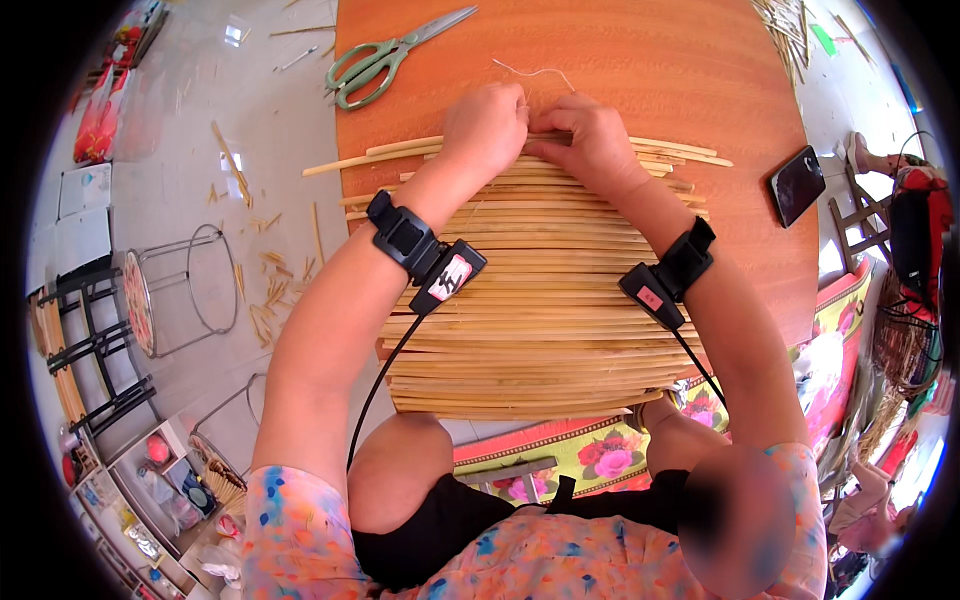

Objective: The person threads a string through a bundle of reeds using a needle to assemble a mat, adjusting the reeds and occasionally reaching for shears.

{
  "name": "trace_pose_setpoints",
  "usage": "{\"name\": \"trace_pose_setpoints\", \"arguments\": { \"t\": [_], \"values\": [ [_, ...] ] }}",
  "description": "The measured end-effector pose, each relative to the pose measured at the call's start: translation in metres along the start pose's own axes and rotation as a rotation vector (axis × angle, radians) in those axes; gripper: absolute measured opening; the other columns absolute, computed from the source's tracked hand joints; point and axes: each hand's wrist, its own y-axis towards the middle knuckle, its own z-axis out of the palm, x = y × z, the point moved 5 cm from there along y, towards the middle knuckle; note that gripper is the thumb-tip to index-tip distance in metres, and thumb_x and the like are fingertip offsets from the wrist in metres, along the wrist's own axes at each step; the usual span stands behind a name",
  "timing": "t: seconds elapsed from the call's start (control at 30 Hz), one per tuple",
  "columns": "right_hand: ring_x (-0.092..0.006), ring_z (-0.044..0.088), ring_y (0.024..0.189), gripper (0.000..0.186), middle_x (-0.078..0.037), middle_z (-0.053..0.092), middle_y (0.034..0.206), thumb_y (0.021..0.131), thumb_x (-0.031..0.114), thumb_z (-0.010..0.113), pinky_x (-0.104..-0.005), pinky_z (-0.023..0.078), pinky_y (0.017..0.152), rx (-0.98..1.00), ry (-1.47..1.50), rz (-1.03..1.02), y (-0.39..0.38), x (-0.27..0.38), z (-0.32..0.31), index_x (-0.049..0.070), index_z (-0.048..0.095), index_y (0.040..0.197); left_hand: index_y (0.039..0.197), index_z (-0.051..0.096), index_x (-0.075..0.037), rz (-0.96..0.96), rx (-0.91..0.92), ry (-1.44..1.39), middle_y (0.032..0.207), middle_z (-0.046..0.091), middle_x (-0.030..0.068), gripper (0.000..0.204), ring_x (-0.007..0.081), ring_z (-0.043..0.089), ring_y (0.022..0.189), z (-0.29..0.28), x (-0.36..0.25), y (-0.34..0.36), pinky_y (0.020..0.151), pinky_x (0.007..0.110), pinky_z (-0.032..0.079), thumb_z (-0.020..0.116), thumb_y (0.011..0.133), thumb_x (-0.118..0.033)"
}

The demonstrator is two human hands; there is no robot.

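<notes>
A mat of straight yellow reed sticks (520,290) lies side by side on the table and hangs over its near edge. At its far end, my left hand (487,125) is closed in a pinch over the last sticks; what its fingertips grip is hidden. Close beside it on the right, my right hand (592,145) is closed too, thumb and forefinger together at the same far sticks. A thin white string (535,72) runs out from behind the right hand's fingers and curls onto the table. Both wrists carry black strapped devices with cables.
Green-handled scissors (385,62) lie at the wooden table's (640,60) far left edge. A black phone (797,187) rests near its right edge. Stick offcuts (270,290) litter the floor at left, near a round stool (140,300). Another person's foot (860,152) shows at far right.
</notes>
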Motion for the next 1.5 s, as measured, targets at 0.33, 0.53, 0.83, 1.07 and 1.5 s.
{"name": "trace_pose_setpoints", "arguments": {
  "t": [0.33,0.53,0.83,1.07,1.5],
  "values": [
    [-0.0249,0.067,0.088,0.023,-0.008,0.071,0.092,0.072,0.011,0.086,-0.0338,0.056,0.077,0.04,-0.06,-0.047,0.002,0.003,-0.001,0.004,0.077,0.093,0.09,0.064,-0.004,0.096,0.106,0.17,0.092,0.067,0.0152,0.014,0.0384,0.065,0.087,-0.006,0.0,-0.007,0.073,0.049,0.05,0.061,0.091,-0.017],
    [-0.0275,0.066,0.085,0.02,-0.007,0.071,0.086,0.07,0.014,0.085,-0.0383,0.055,0.076,-0.055,-0.019,-0.088,0.0,0.004,-0.004,0.007,0.076,0.086,0.089,0.061,-0.004,0.367,-0.163,0.024,0.09,0.065,0.014,0.011,0.0379,0.064,0.083,-0.009,-0.007,-0.021,0.069,0.049,0.05,0.062,0.089,-0.015],
    [-0.0275,0.065,0.084,0.02,-0.007,0.071,0.082,0.071,0.015,0.085,-0.0372,0.055,0.075,-0.021,0.048,0.031,0.002,0.0,-0.002,0.007,0.077,0.087,0.084,0.059,-0.005,0.307,-0.246,0.028,0.085,0.063,0.0132,0.011,0.038,0.063,0.08,-0.002,-0.008,-0.015,0.066,0.048,0.05,0.062,0.089,-0.014],
    [-0.0208,0.065,0.088,0.019,-0.007,0.072,0.092,0.076,0.01,0.083,-0.032,0.057,0.075,0.04,-0.1,-0.008,0.005,0.004,-0.003,0.005,0.077,0.094,0.083,0.061,-0.005,0.089,-0.27,0.028,0.083,0.065,0.0142,0.016,0.0381,0.063,0.078,0.001,0.0,-0.009,0.067,0.049,0.05,0.062,0.09,-0.019],
    [-0.0255,0.064,0.089,0.013,-0.007,0.072,0.09,0.08,0.012,0.08,-0.0368,0.054,0.08,0.032,-0.086,-0.025,0.005,0.003,-0.003,0.007,0.078,0.092,0.086,0.068,-0.005,0.122,0.089,0.105,0.088,0.068,0.0134,0.016,0.0372,0.065,0.085,-0.01,0.003,-0.001,0.073,0.047,0.052,0.063,0.09,-0.021]
  ]
}}
